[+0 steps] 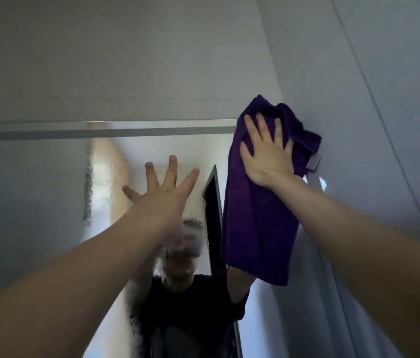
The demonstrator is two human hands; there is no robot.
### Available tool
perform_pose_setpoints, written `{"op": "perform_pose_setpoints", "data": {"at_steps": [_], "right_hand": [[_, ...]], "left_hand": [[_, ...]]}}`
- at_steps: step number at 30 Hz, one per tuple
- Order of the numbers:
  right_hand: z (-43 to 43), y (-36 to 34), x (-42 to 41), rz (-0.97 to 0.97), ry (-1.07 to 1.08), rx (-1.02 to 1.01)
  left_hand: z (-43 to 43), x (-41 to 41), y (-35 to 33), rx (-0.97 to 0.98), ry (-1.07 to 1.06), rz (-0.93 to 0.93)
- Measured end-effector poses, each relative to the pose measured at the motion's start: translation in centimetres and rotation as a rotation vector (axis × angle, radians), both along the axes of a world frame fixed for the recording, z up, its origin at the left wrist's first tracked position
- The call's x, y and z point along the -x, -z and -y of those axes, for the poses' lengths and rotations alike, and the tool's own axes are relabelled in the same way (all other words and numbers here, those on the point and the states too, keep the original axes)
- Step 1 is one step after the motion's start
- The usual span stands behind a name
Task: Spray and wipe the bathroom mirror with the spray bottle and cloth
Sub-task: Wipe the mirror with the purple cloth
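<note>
Overhead, the right hand [268, 153] lies flat against the purple cloth [255, 228], its fingers straight and spread apart and the palm pressing the fabric against the top right corner of the mirror [36, 189]. The cloth is bunched above the fingertips, where it spills past the mirror's upper edge and onto the pale side wall [384, 99] to the right. Below the wrist it hangs down loose in a long flat panel along the mirror's right edge. A small pale tag [313, 161] sticks out from the cloth's right hem, just beside the heel of the hand. The left hand [165, 192] is raised in front of the middle of the glass with all five fingers fanned wide and nothing in it. Whether the palm or fingertips actually touch the glass cannot be told from this angle. It is well apart from the cloth, with a strip of mirror between the two. The mirror's surface looks hazy and streaked, with a band of beaded droplets running down the left of centre and dark specks near the middle. In it shows the blurred reflection [191, 306] of a person in a dark short-sleeved top, one arm lifted toward the cloth, and a dark upright door frame [212, 202] behind. Above the mirror's top edge rises a plain grey wall [126, 60], and thin joint lines cross the side wall.
</note>
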State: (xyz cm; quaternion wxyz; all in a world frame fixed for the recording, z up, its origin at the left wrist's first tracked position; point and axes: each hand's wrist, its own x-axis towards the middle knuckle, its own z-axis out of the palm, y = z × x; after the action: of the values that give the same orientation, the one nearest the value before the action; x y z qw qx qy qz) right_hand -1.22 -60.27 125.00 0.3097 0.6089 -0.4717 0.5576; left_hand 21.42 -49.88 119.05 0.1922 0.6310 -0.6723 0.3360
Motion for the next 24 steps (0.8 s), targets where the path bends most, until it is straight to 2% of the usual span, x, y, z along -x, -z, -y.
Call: {"op": "perform_pose_setpoints", "data": {"at_steps": [7,10,15,19,21,24], "right_hand": [[-1.7,0.6,-6.6,-0.254,-0.051,0.067],[-1.8,2.4,-8.3,-0.326,-0.062,0.091],[-2.4,6.2,-9.6,-0.443,-0.077,0.074],[-3.1,11.1,-9.8,-0.56,-0.103,0.083],[-3.2,13.8,-9.1,-0.579,-0.12,0.082],[-2.9,17.1,-6.4,-0.486,-0.146,0.049]], "left_hand": [[-1.0,-1.1,-0.2,0.09,0.037,0.041],[-1.8,-4.2,-1.7,0.127,0.148,-0.074],[-2.1,-8.7,-2.9,0.13,-0.037,-0.088],[-1.5,-9.9,-2.8,0.113,-0.05,-0.056],[-1.6,-9.9,-2.8,0.114,-0.051,-0.042],[-1.9,-9.6,-2.8,0.106,-0.073,-0.032]]}}
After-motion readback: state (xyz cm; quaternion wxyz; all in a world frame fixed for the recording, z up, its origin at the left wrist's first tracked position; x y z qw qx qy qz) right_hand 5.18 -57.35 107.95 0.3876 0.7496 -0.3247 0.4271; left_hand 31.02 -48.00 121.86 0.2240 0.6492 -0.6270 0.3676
